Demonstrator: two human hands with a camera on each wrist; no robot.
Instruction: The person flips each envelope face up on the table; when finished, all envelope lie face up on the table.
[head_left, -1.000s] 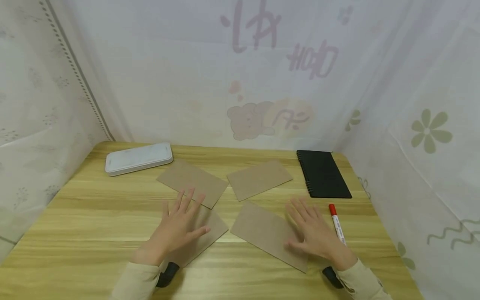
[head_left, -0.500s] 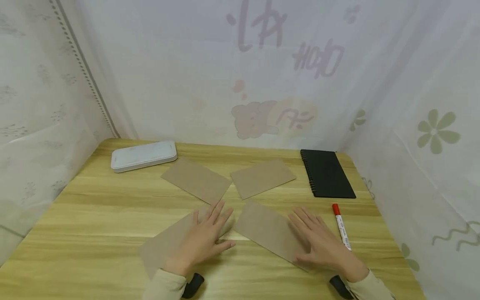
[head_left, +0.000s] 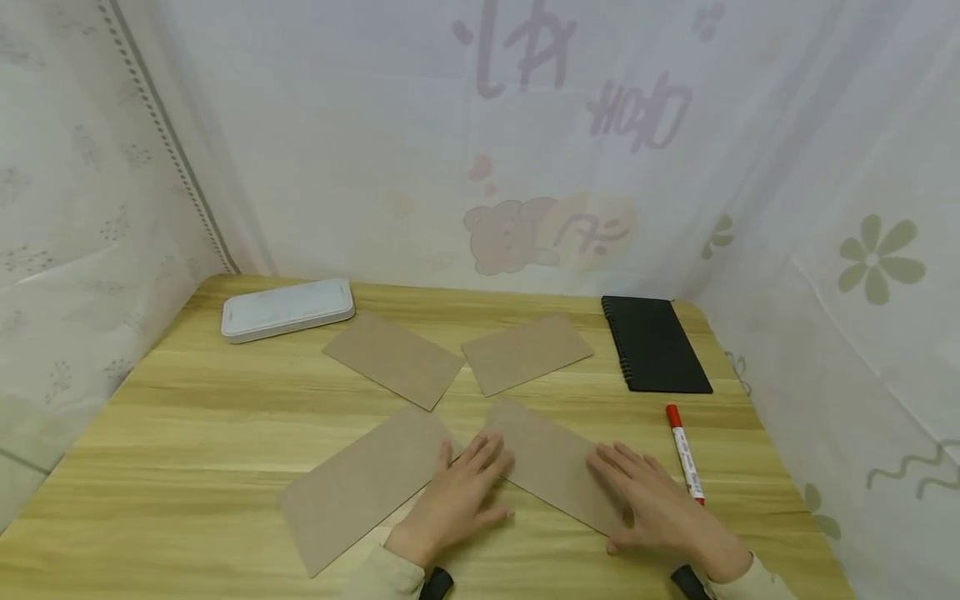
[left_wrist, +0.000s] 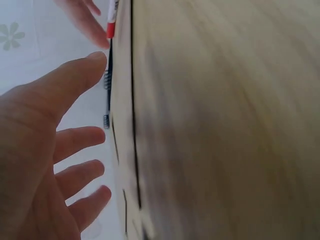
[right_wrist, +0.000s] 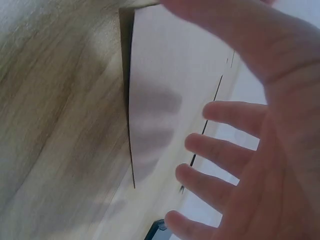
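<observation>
In the head view, several brown cardboard pieces lie flat on the table. My left hand (head_left: 459,500) is between the near-left piece (head_left: 360,492) and the near-right piece (head_left: 543,454), its fingertips over the latter's left corner. At that same piece's right end is my right hand (head_left: 660,504), fingers loosely bent and thumb by its near corner. The right wrist view shows the right hand (right_wrist: 250,135) spread, with finger shadows on the cardboard (right_wrist: 155,85); contact cannot be made out. Fingers of my left hand (left_wrist: 45,125) stand apart, holding nothing, in the left wrist view.
Farther back lie the far-left cardboard piece (head_left: 393,360) and the far-right one (head_left: 527,354). A white case (head_left: 288,308) sits at the back left. On the right are a black spiral notebook (head_left: 656,343) and a red-capped marker (head_left: 685,454). Printed curtains (head_left: 360,150) surround the wooden table (head_left: 172,433).
My left hand has swept right and nearer, off the near-left cardboard to the near-right piece. My right hand has shifted slightly nearer, its fingers more bent. The head view has shifted a little.
</observation>
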